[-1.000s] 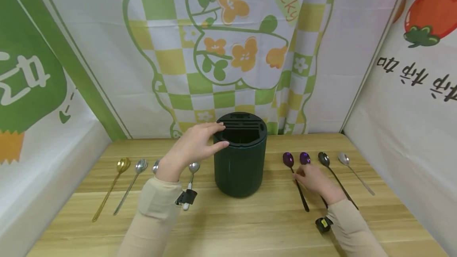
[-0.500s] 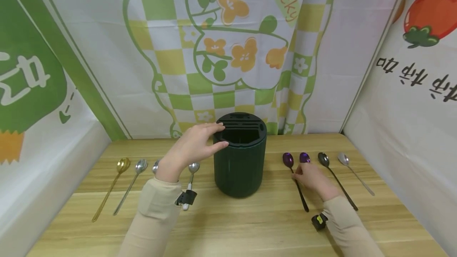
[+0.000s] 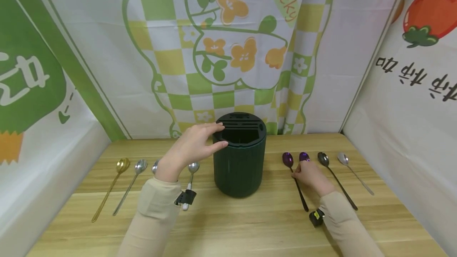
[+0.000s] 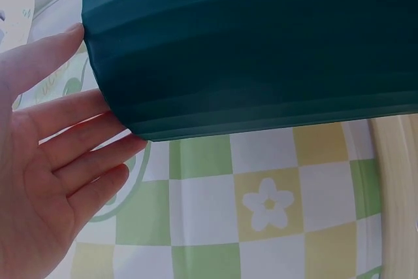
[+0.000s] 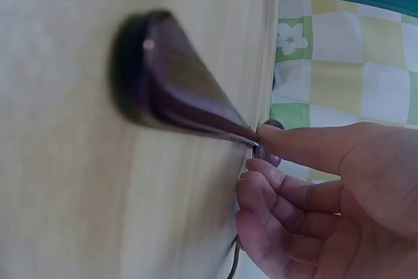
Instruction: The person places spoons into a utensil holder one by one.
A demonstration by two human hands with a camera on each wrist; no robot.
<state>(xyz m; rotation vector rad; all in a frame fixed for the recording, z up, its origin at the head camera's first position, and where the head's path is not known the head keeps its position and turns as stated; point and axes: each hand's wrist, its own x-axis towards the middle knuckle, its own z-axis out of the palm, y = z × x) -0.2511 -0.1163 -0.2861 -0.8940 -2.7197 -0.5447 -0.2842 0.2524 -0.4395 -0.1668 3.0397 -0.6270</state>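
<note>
My left hand [image 3: 194, 146] rests with straight, spread fingers on the rim of a dark green ribbed utensil holder [image 3: 239, 171], which stands upright and has a black slotted top. The left wrist view shows its fingertips touching the edge of the holder [image 4: 248, 50]. On the right, my right hand [image 3: 310, 175] pinches a purple spoon [image 3: 288, 160] between thumb and fingers, just below the bowl. That spoon lies on the table; its dark handle [image 5: 189, 89] looms close in the right wrist view. A second purple spoon [image 3: 304, 157] is mostly covered by the right hand.
Right of the right hand lie a black spoon [image 3: 324, 160] and a silver spoon [image 3: 343, 159]. A gold spoon [image 3: 122, 165], a silver spoon [image 3: 140, 166], a partly hidden spoon [image 3: 155, 166] and a white-handled spoon [image 3: 193, 167] lie left of the holder. Patterned curtains enclose the wooden table [image 3: 246, 229].
My right forearm and wrist have swung slightly left, while the fingers stay at the purple spoon's neck. The left hand and the holder have not moved.
</note>
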